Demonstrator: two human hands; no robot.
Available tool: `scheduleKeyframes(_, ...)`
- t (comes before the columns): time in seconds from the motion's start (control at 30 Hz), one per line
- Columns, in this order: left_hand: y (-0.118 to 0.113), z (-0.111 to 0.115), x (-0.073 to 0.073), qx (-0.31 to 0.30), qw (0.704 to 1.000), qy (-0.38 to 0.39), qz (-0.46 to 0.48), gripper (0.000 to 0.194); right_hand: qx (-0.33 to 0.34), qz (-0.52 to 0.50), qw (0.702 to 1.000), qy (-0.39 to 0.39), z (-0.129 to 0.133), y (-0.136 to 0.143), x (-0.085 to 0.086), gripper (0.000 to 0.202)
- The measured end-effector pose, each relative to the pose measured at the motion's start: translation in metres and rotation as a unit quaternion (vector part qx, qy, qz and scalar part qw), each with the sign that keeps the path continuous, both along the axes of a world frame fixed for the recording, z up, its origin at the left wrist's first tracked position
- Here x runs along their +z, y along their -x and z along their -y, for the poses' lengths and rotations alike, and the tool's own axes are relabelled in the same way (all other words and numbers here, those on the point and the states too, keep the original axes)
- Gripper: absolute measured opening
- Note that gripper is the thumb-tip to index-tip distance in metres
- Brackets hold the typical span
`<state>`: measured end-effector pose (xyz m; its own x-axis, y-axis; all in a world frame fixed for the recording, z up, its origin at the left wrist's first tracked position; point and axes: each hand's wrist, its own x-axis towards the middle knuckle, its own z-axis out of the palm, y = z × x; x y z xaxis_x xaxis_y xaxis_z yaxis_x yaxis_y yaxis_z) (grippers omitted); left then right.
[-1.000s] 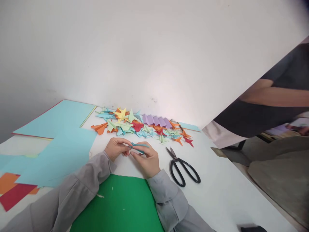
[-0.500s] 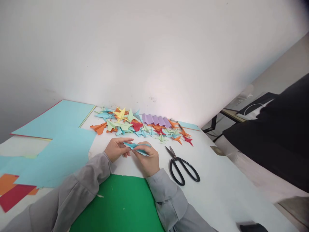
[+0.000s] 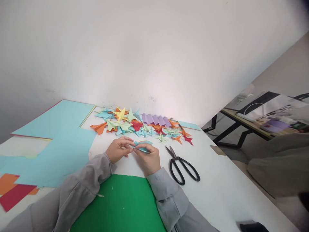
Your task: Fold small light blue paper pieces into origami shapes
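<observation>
A small folded piece of light-blue paper (image 3: 145,142) is held just above the white table. My right hand (image 3: 148,159) pinches it between thumb and fingers, which cover part of it. At the paper's left end, my left hand (image 3: 118,149) has its thumb and fingertips closed on the tip, though the exact contact is tiny in view. Beyond both hands lies a heap of folded paper planes (image 3: 123,125) in several colours. To the right of my right hand, black-handled scissors (image 3: 175,158) rest with blades slightly apart.
Light-blue sheets (image 3: 60,154) and a stack of coloured paper (image 3: 60,116) cover the table's left, with red (image 3: 18,196) and orange pieces (image 3: 8,183) nearby. A purple pleated strip (image 3: 155,120) lies by the wall. Green material (image 3: 120,203) is below my forearms. Another table (image 3: 246,124) stands right.
My left fingers have shifted slightly right along the blue paper, and less of its left end shows. The dark shape at the right has moved away, uncovering the other table and a bag.
</observation>
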<state>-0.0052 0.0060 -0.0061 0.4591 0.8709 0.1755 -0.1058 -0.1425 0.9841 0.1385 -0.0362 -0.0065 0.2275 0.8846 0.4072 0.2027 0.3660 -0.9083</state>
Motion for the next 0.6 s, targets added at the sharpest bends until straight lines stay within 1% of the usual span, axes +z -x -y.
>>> scheduleKeyframes(0.1, -0.0012, 0.0010, 0.0006, 0.004, 1.000, 0.010, -0.005, 0.025, -0.006, -0.014, 0.999, 0.029, 0.0002, -0.0003, 0.0001, 0.006)
scheduleKeyframes(0.23, -0.0010, 0.0009, 0.0024, 0.016, 0.998, 0.060, -0.015, 0.029, -0.011, -0.055, 0.996, 0.076, 0.0010, 0.0005, 0.0023, 0.012)
scheduleKeyframes(0.33, 0.0003, -0.0003, 0.0030, 0.031, 0.996, 0.082, -0.021, 0.032, 0.010, -0.076, 0.992, 0.101, 0.0025, 0.0016, 0.0052, 0.014)
scheduleKeyframes(0.43, 0.0012, -0.0011, 0.0033, 0.037, 0.995, 0.092, -0.027, 0.030, 0.032, -0.075, 0.988, 0.129, 0.0041, 0.0026, 0.0083, 0.019)
scheduleKeyframes(0.5, 0.0013, -0.0011, 0.0033, 0.034, 0.995, 0.093, -0.022, 0.029, 0.035, -0.078, 0.988, 0.131, 0.0047, 0.0031, 0.0096, 0.023)
scheduleKeyframes(0.6, 0.0010, -0.0007, 0.0024, 0.027, 0.995, 0.092, -0.008, 0.032, 0.050, -0.101, 0.986, 0.120, 0.0043, 0.0036, 0.0095, 0.021)
